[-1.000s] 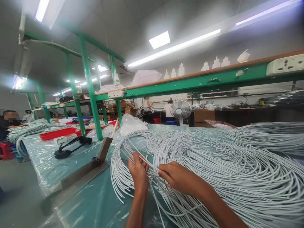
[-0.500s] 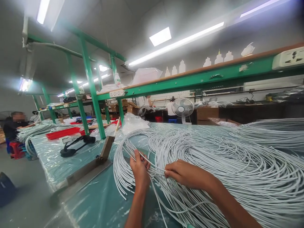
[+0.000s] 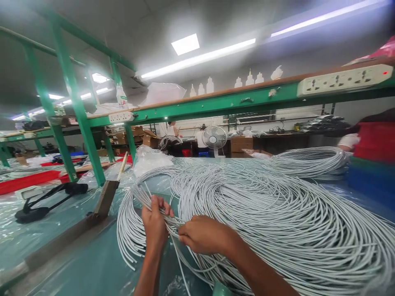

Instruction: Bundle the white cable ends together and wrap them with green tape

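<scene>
A wide heap of light grey cables point(image 3: 265, 205) lies in loops over the table. My left hand point(image 3: 156, 220) is closed round a small bunch of these cables, whose ends stick out above the thumb. Just to its right, my right hand point(image 3: 205, 234) pinches the same bunch, its fingertips partly hidden from me. Cut cable ends point(image 3: 131, 259) fan down on the table left of my left hand. A few single strands hang below, between both hands.
A lever cutter point(image 3: 103, 201) stands left, beside a black strap point(image 3: 49, 201). Green shelf frame point(image 3: 216, 105) carries bottles and a power strip point(image 3: 345, 80). At right are another cable coil point(image 3: 308, 160) and stacked red and blue bins point(image 3: 375, 144). A fan point(image 3: 214, 137) and people are behind.
The view has swung to the right, bringing the bins and the whole power strip into sight. Both hands still grip the cables, close together as before.
</scene>
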Demonstrator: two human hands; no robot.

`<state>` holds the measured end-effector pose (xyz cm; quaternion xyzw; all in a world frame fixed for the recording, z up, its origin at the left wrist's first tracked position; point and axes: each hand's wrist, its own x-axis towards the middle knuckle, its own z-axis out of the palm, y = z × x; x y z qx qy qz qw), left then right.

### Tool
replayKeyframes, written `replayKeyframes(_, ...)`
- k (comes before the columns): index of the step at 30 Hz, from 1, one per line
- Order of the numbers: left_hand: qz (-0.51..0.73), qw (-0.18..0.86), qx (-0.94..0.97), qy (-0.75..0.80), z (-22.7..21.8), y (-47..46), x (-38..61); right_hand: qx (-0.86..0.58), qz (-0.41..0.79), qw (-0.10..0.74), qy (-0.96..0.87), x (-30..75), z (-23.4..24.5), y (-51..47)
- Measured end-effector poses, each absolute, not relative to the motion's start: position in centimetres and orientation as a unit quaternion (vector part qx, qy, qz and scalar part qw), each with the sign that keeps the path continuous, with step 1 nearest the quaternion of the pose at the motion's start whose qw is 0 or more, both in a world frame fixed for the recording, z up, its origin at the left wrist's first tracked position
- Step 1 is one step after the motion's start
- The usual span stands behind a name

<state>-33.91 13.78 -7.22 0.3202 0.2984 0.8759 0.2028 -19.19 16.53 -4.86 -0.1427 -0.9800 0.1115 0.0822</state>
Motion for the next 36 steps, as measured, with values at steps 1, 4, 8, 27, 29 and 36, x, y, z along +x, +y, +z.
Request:
replayKeyframes(1,0.869,0.21,0.329,0.304,-7.2,13.7,-34.0,-0.144,0.123,0.083,-0.978,-19.1,-4.7,16.7)
replayKeyframes(4,0.86,0.229,0.341,0.304,-7.3,13.5,-34.1,-0.154,0.181,0.083,-0.968,-18.3,-4.3,18.6)
replayKeyframes(8,0.859,0.277,0.341,0.264,-7.2,13.1,-34.4,-0.316,0.186,0.19,-0.911,-16.8,-5.8,23.7)
replayKeyframes(27,0.83,0.417,0.318,0.192,-8.0,13.0,-35.9,-0.474,0.179,0.283,-0.814,-19.5,-10.2,29.2)
replayKeyframes(29,0.832,0.412,0.317,0.192,-8.0,13.0,-35.9,-0.461,0.207,0.298,-0.809,-19.3,-10.0,29.0)
replayKeyframes(36,0.851,0.37,0.308,0.209,-7.4,13.1,-35.2,-0.303,0.297,0.356,-0.832,-19.7,-7.8,23.7)
